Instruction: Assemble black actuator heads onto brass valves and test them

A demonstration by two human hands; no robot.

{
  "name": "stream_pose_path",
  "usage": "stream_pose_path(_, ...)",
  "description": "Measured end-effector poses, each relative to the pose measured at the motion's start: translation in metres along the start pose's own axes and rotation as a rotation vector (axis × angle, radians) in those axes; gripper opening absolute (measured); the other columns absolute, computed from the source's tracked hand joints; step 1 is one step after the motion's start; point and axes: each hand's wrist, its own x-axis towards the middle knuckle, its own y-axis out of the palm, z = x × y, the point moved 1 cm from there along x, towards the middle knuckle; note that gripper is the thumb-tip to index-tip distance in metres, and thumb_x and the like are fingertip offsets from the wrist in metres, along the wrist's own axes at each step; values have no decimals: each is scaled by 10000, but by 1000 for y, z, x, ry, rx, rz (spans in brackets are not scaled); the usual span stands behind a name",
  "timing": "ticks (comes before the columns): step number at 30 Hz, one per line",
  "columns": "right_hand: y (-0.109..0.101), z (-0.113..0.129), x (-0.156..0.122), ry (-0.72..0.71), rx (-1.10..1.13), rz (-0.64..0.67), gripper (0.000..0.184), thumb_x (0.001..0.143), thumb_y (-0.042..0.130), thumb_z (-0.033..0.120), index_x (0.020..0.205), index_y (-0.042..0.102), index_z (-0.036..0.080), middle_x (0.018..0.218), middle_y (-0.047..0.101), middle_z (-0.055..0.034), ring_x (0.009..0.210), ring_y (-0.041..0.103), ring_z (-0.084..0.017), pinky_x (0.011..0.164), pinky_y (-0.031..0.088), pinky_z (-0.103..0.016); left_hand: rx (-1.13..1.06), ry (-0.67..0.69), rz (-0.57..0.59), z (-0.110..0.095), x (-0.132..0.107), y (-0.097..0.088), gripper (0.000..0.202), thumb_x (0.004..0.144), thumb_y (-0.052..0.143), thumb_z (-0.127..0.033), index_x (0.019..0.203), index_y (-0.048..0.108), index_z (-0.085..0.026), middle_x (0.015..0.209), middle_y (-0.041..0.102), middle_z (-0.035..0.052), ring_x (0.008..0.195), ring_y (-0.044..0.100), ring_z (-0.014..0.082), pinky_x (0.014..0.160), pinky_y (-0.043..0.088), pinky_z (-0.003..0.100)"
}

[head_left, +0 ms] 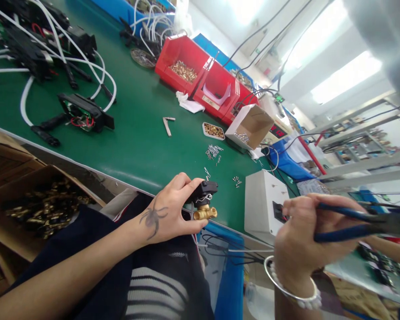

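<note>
My left hand [178,204] is closed around a valve with a brass body [206,214] and a black housing [205,190], held just past the bench's front edge. A silver clip pin [204,198] sits where the black part meets the brass. Over to the right, my right hand [306,233] grips pliers with blue handles [343,237], their dark jaws pointing right. Its fingertips are at a black switch or socket [280,211] on a white box [260,200]; whether they touch it I cannot tell. Several loose clip pins [213,152] lie on the green bench beyond my left hand.
Red bins [183,66] line the back, near a small tray of brass pieces [214,131] and a cardboard box [250,126]. Black units with white cables [83,113] lie at left. A carton of brass parts [96,202] stands below. Another person's arm [390,251] shows at right.
</note>
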Motion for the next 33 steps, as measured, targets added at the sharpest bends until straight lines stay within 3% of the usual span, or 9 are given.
stream_pose_path(5, 9, 6, -2, -163, -37, 523, 209, 828, 615, 90, 969, 639, 244, 785, 623, 9, 632, 581, -144, 549, 444, -243, 5, 17, 11, 0, 0, 0, 662, 760, 744, -344, 1353, 511, -168, 1045, 512, 45, 939, 593, 217, 870, 573, 395)
stream_pose_path(10, 3, 4, -5, 0, -40, -20, 254, 931, 528, 120, 1138, 554, 266, 884, 575, -6, 675, 556, -153, 627, 468, -278, -2, 5, 16, 0, -1, 0, 679, 773, 736, -339, 1386, 478, -205, 1076, 510, 43, 968, 593, 213, 895, 568, 383)
stream_pose_path(14, 8, 5, -9, -161, -43, 587, 247, 840, 578, 74, 1004, 626, 252, 780, 608, 6, 636, 570, -157, 558, 440, -255, 0, 10, 27, 0, -1, 0, 649, 767, 736, -338, 1356, 497, -206, 1058, 512, 40, 956, 595, 219, 887, 570, 396)
stream_pose_path(16, 5, 5, -7, -104, -118, 462, 216, 864, 586, 94, 1018, 630, 239, 822, 611, -7, 635, 548, -155, 584, 437, -270, -11, 8, 16, 0, -1, 0, 663, 767, 736, -339, 1368, 488, -209, 1065, 510, 42, 955, 597, 219, 888, 571, 396)
stream_pose_path(19, 1, 6, -6, -29, -110, -7, 218, 964, 482, 133, 1127, 578, 240, 877, 551, -11, 639, 488, -148, 616, 423, -284, -14, 3, 11, 0, 0, 1, 673, 767, 738, -332, 1380, 479, -229, 1068, 508, 37, 964, 597, 215, 901, 568, 389)
stream_pose_path(21, 5, 7, -8, -81, -43, 75, 211, 946, 495, 124, 1084, 593, 249, 822, 539, 8, 623, 498, -143, 588, 420, -266, -2, 7, 19, 0, 0, 1, 661, 765, 739, -329, 1368, 494, -210, 1064, 512, 40, 965, 595, 219, 902, 566, 392)
stream_pose_path(24, 9, 5, -10, -152, -42, 521, 184, 853, 594, 103, 962, 637, 246, 760, 591, 15, 624, 566, -143, 559, 430, -248, 5, 13, 34, -1, 0, 0, 654, 768, 735, -334, 1360, 508, -173, 1059, 518, 48, 962, 592, 225, 890, 568, 396)
stream_pose_path(29, -1, -3, -13, 73, -125, 31, 166, 979, 457, 194, 1098, 568, 226, 853, 570, -17, 651, 543, -161, 633, 455, -310, 7, 17, 34, 0, 0, 0, 688, 767, 740, -326, 1389, 490, -168, 1065, 511, 47, 959, 588, 214, 902, 562, 390)
stream_pose_path(33, 7, -5, -16, -91, -43, 638, 191, 893, 528, 124, 1002, 631, 243, 787, 620, -11, 649, 584, -168, 577, 441, -277, -7, 15, 24, 3, 0, 1, 654, 770, 738, -344, 1363, 495, -211, 1059, 512, 37, 941, 594, 209, 876, 571, 378)
